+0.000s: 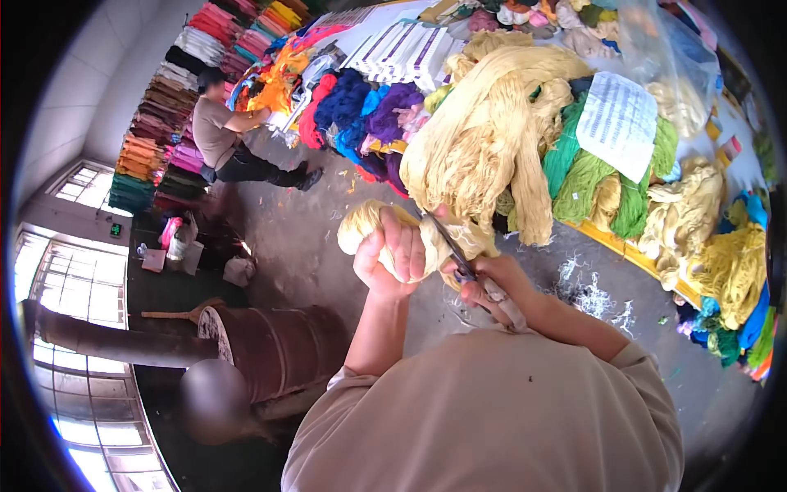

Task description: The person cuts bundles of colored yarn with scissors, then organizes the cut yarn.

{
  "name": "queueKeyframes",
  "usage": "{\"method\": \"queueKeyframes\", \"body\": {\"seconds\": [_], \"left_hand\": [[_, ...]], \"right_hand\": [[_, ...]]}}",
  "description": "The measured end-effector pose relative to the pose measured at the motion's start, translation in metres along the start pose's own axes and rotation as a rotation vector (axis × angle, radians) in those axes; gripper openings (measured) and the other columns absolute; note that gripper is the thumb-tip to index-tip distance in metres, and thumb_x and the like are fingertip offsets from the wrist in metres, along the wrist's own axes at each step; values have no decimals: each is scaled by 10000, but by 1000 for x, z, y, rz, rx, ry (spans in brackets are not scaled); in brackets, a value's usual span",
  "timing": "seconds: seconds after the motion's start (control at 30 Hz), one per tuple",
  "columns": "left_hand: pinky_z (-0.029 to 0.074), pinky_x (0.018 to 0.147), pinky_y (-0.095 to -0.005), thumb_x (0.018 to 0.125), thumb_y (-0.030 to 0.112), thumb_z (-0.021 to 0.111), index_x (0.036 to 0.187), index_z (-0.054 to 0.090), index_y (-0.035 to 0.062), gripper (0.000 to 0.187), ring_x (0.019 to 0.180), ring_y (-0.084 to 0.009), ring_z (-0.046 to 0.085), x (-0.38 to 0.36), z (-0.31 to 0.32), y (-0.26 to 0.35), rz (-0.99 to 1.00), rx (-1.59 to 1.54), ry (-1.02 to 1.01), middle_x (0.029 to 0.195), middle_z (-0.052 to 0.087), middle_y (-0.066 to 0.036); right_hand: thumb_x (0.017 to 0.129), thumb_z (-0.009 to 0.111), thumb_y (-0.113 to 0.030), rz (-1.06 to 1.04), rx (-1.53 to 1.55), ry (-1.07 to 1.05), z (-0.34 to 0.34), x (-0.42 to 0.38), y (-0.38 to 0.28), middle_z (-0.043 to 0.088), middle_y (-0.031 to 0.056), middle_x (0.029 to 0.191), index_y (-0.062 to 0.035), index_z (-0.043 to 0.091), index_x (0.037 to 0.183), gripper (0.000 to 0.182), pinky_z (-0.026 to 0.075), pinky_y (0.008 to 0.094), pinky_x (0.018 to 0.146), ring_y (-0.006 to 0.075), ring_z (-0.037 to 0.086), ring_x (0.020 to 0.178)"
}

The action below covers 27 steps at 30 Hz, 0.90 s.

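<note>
In the head view, my left hand [388,252] is wrapped round a pale yellow skein of yarn [357,225], its fingers closed over the middle. Part of the skein extends to the right, behind the scissors. My right hand [502,281] grips a pair of dark scissors [456,248] by the handles, the blades lying against the yarn beside my left fingers. Whether the blades are apart is hard to make out. Just beyond both hands, a large heap of cream yarn hanks [484,123] hangs over the table edge.
Green hanks [602,184] and a printed sheet [617,125] lie on the table, right of the cream heap. White thread scraps [592,291] litter the floor. A rusty drum [283,348] stands at left. Farther off, a person [217,127] handles orange yarn near stacked skeins [147,156].
</note>
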<state>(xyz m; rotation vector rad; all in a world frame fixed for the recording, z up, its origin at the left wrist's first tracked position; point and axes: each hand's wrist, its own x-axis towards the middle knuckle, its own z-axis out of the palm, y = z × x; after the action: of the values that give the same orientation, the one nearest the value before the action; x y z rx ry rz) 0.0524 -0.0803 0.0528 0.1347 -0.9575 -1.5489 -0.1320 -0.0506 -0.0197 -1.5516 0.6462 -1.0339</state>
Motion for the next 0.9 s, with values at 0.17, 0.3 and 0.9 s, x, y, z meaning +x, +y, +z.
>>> {"method": "queueKeyframes", "body": {"seconds": [0.17, 0.3, 0.9], "left_hand": [[317, 1141, -489, 1000, 300, 451, 800, 428, 110, 276, 431, -154, 485, -3, -1, 2, -5, 81, 86, 467, 469, -14], [373, 1092, -490, 987, 326, 476, 790, 455, 85, 312, 474, -166, 522, -7, -6, 9, -66, 111, 92, 462, 492, -26], [372, 1110, -444, 1013, 416, 457, 814, 458, 99, 374, 423, -165, 503, -21, -19, 6, -216, 202, 28, 470, 496, -6]], "right_hand": [[914, 689, -342, 152, -1, -71, -7, 3, -32, 650, 87, 757, -59, 661, 999, 297, 495, 353, 611, 239, 628, 660], [947, 639, -411, 388, 233, -142, -2, -8, -39, 647, 58, 715, -38, 663, 917, 375, 491, 320, 595, 167, 621, 637], [1002, 533, -392, 501, 155, -262, -5, -9, -33, 590, 2, 685, -44, 638, 1047, 366, 451, 265, 613, 99, 551, 630]]}}
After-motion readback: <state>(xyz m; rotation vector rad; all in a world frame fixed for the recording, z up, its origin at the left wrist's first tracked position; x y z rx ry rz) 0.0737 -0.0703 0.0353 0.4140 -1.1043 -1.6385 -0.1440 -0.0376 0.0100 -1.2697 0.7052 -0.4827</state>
